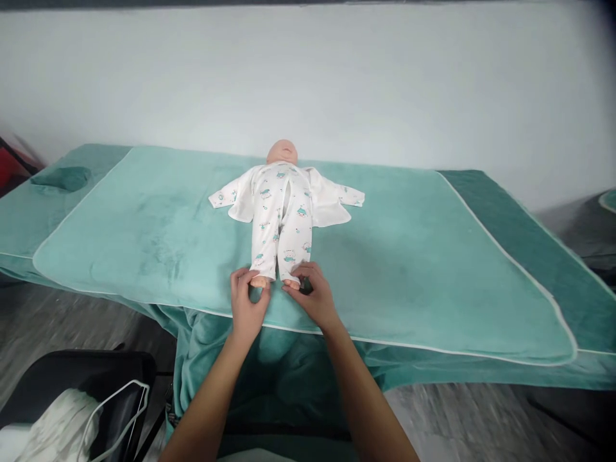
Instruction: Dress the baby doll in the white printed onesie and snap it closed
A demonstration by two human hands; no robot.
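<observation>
A baby doll point(282, 152) lies on its back on the green-covered bed, head toward the wall. It wears white baby trousers point(294, 224) with a teal print, pulled up high over the torso, with a slit at the middle. Spread out to both sides under it is a white baby jacket point(332, 199), its sleeves over the arms. My left hand point(248, 305) curls thumb and fingers around the cuff and foot of the trouser leg on the left. At the other cuff, my right hand point(315, 295) pinches the hem beside the foot. Toes show below both cuffs.
A teal mat with white piping point(409, 256) covers the bed, its cloth hanging over the near edge. The white wall point(308, 77) rises behind. At lower left stands a black chair point(91, 366) carrying white cloth point(62, 423) and a white hanger point(139, 404).
</observation>
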